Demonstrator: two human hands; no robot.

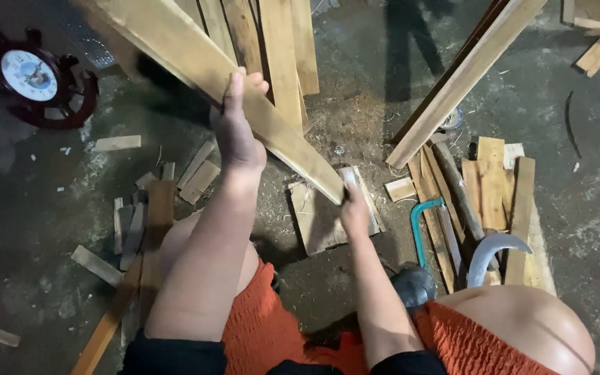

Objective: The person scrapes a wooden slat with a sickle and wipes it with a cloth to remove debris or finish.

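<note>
Left hand point(237, 132) wrapped around edge of plank point(206, 66), thumb up, gripping mid-length. Plank slanting from upper left down to lower end near right hand point(354, 208). Right hand closed at plank's tip, over flat board point(317, 219) lying on floor point(592, 208); what fingers hold, cannot tell. Lower end of plank just above board. Sawdust scattered around board. Right of board: teal-framed saw point(419, 226), curved sickle point(491, 251), stack of short offcuts point(498, 180). Long plank point(460, 80) leaning behind. More boards point(272, 42) lying at top. Wall clock point(30, 75) on floor, far left. Scraps point(196, 173) left of arm.
</note>
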